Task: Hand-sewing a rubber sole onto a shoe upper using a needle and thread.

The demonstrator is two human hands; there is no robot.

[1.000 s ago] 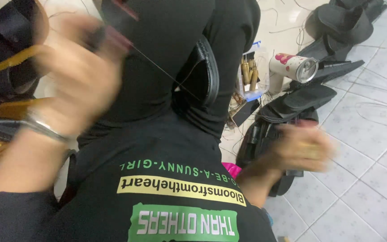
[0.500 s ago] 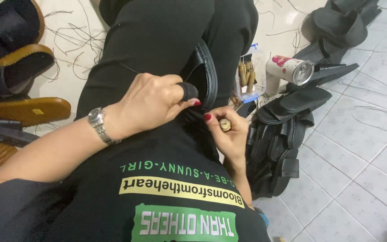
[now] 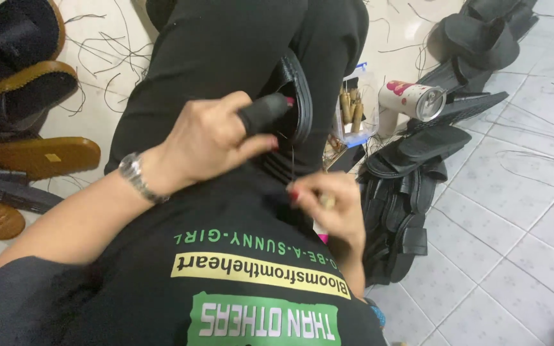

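— Looking down from the head camera, what's nearest me?

— My right hand (image 3: 328, 208), low by my lap. Its fingertips are pinched on a small pale tool, probably an awl or needle handle, and a thin dark thread (image 3: 292, 157) runs up from that pinch, taut.

— And the other hand?

— My left hand (image 3: 216, 141) sits just above, with a silver wristwatch (image 3: 133, 174) on the wrist. It's clenched around the edge of a black rubber-soled sandal (image 3: 296, 96), and a black protective sleeve covers the finger pressed against the sole. I judge the sandal is propped on my black trousers so the edge faces me for stitching, and the sleeve guards against the thread's bite.

— What's around you?

— Beside my right knee stands a clear plastic tub of wooden-handled tools (image 3: 352, 109), near enough to reach. Past it a red-and-white drinks can (image 3: 411, 99) lies on its side, next to a heap of black sandals (image 3: 411, 186) on the pale tiled floor (image 3: 514, 211). On my left lie tan-soled sandals (image 3: 40, 157), and loose thread offcuts (image 3: 97, 38) scatter the floor further out.
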